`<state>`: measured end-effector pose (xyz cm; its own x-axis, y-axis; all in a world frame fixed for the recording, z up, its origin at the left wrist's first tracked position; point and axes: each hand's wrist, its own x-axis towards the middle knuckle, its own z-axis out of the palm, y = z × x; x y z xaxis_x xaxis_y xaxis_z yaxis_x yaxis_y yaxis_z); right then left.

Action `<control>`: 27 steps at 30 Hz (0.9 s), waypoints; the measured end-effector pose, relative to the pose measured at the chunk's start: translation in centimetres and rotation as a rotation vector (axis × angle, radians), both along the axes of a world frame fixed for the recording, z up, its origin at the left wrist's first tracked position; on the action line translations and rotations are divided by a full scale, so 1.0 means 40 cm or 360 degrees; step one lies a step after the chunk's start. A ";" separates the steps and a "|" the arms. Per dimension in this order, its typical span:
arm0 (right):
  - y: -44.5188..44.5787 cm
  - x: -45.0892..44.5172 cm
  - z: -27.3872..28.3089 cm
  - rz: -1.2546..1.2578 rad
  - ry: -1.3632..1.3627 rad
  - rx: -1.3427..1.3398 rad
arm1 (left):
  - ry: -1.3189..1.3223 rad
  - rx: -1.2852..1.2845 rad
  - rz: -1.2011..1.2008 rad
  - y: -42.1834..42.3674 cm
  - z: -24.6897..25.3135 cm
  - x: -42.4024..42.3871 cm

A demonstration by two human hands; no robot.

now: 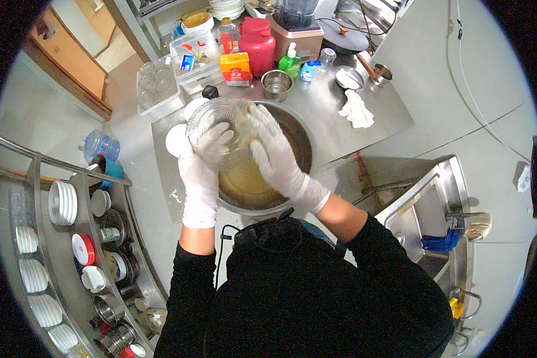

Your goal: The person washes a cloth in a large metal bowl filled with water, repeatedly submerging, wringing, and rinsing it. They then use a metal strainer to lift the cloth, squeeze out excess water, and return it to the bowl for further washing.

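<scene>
My left hand, in a white glove, holds a clear ribbed glass bowl tilted above a large steel basin. The left fingers show through the glass. At the bowl's right side is my right hand, also gloved, its fingers at or very near the rim. Motion blurs the right fingertips and that side of the bowl, so whether they grip it is unclear. Cloudy yellowish liquid lies in the basin below. White round dishes stand to the left, partly hidden by the left hand and the bowl.
Behind the basin stand a small steel pot, a green pump bottle, an orange carton and a red jug. A plastic bin of glasses is left; a white cloth lies right. Dish shelves and a steel sink flank me.
</scene>
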<state>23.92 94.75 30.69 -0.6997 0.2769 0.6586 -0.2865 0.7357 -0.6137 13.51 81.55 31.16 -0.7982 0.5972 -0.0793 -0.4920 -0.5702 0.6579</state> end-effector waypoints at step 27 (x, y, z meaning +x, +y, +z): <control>0.100 0.017 0.074 0.0959 -0.0745 -0.2040 | 0.0356 -0.0632 -0.0236 -0.021 -0.004 0.016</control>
<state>24.58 98.76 33.66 -0.9904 0.0784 -0.1136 0.0573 -0.5155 -0.8549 14.14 80.71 31.01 -0.7302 0.6641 -0.1605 -0.3706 -0.1877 0.9096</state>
